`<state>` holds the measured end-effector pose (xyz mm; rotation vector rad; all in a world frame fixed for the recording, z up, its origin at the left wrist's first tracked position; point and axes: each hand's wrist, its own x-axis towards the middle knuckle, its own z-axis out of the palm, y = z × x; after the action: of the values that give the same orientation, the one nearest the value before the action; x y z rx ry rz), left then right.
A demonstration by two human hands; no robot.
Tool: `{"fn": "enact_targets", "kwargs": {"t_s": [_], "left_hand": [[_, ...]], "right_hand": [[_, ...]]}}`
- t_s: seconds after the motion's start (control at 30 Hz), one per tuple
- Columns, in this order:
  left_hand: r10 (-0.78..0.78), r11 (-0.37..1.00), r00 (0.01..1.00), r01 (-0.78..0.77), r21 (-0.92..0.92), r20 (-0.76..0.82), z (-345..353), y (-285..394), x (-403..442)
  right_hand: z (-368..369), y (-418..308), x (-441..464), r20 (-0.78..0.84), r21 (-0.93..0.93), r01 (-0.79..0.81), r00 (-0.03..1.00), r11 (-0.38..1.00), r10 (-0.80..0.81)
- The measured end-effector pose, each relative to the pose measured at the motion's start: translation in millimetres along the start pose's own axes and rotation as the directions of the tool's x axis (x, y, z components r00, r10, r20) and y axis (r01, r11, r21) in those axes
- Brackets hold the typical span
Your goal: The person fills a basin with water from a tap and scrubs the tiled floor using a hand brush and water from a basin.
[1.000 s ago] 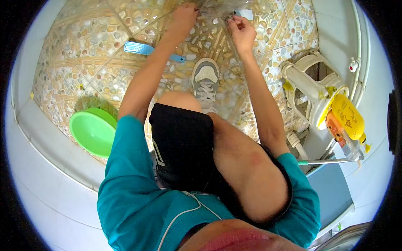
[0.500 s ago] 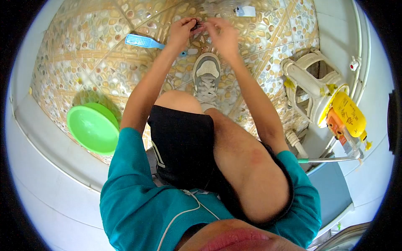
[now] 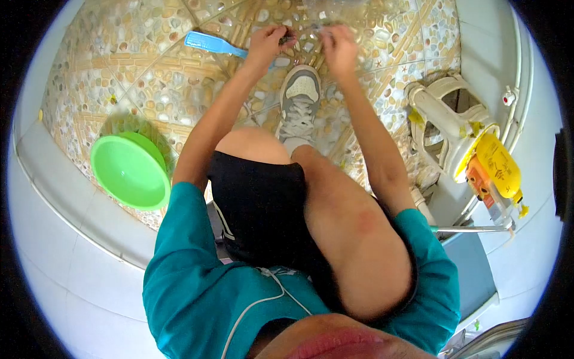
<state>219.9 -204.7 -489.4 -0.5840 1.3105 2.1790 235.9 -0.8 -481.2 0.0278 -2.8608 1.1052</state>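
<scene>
My left hand is closed on a small dark clump that looks like tangled hair, held at the fingertips above the wet floor. To its right, apart from it, my right hand has thumb and fingers drawn together, slightly blurred. Whether something thin is pinched there is too small to make out. A blue brush lies on the floor just left of my left hand, its handle running behind that wrist. Below and between the hands is a grey and white shoe.
A green basin stands on the pebble-patterned floor at left. On the right are a white plastic stool, a yellow bottle, an orange packet and a metal rod. Pipes run along the right wall.
My hands have separated: the right has moved to the right, away from the left, which keeps the dark clump. The view has shifted slightly, and a white label at the top is no longer visible.
</scene>
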Motion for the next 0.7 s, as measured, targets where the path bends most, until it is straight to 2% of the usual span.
{"fn": "enact_targets", "kwargs": {"t_s": [0.07,0.13,0.17,0.2,0.23,0.3,0.37,0.43,0.47,0.5,0.53,0.57,0.63,0.67,0.7], "left_hand": [[0.028,1.000,0.999,-0.029,0.003,0.038,0.7,-3.8,-6.8],[-0.007,0.996,0.996,0.016,0.090,-0.090,9.6,11.4,-23.5],[0.040,0.997,0.990,-0.030,0.077,-0.136,13.5,12.6,-29.4],[0.035,0.997,0.991,-0.025,0.077,-0.128,11.6,10.1,-30.7],[0.021,1.000,0.988,-0.019,0.018,-0.154,5.3,8.7,-30.8],[0.029,0.995,0.986,-0.045,-0.092,-0.164,-9.4,6.6,-25.1],[0.045,0.998,0.977,-0.054,-0.039,-0.210,-19.9,0.9,-22.2],[0.065,0.998,0.965,-0.065,0.011,-0.253,-16.3,7.5,-25.9],[0.089,0.996,0.974,-0.086,0.026,-0.209,-16.1,11.1,-29.1],[0.114,0.993,0.980,-0.108,0.040,-0.166,-16.2,13.7,-32.0],[0.114,0.993,0.980,-0.109,0.042,-0.165,-19.4,12.2,-32.7],[0.106,0.994,0.987,-0.100,0.049,-0.122,-22.0,10.1,-32.9],[0.100,0.994,0.992,-0.095,0.056,-0.077,-28.2,-2.0,-26.4],[0.101,0.989,0.990,-0.089,0.115,-0.099,-32.3,-10.1,-22.1],[0.107,0.981,0.986,-0.084,0.172,-0.126,-37.2,-13.5,-20.6]], "right_hand": [[17.4,-48.9,-11.4,0.029,0.181,-0.063,0.998,0.981,0.059],[41.0,-72.7,-17.8,-0.002,0.270,-0.007,1.000,0.963,0.008],[46.8,-78.5,-19.4,-0.008,0.262,-0.013,1.000,0.965,0.016],[50.7,-83.7,-20.3,-0.002,0.237,0.045,0.999,0.970,-0.046],[51.1,-86.8,-21.6,0.007,0.216,0.107,0.994,0.971,-0.111],[44.1,-84.9,-25.9,0.003,0.239,0.128,0.991,0.962,-0.133],[30.4,-77.5,-34.8,0.000,0.261,0.142,0.989,0.955,-0.147],[18.1,-51.3,-48.0,-0.173,-0.041,0.049,0.983,0.998,-0.055],[13.2,-34.8,-53.5,-0.175,-0.041,0.049,0.983,0.998,-0.056],[11.8,-12.9,-60.9,-0.256,-0.230,-0.112,0.965,0.967,0.051],[11.7,-4.0,-66.0,-0.353,-0.393,-0.281,0.925,0.876,0.139],[16.8,1.5,-71.9,-0.356,-0.392,-0.283,0.924,0.875,0.140],[22.2,-3.9,-73.8,-0.101,-0.215,-0.084,0.993,0.973,0.063],[30.4,-12.8,-72.0,-0.101,-0.212,-0.081,0.993,0.974,0.061],[40.9,-31.0,-66.6,0.093,-0.125,0.051,0.995,0.991,-0.039]]}}
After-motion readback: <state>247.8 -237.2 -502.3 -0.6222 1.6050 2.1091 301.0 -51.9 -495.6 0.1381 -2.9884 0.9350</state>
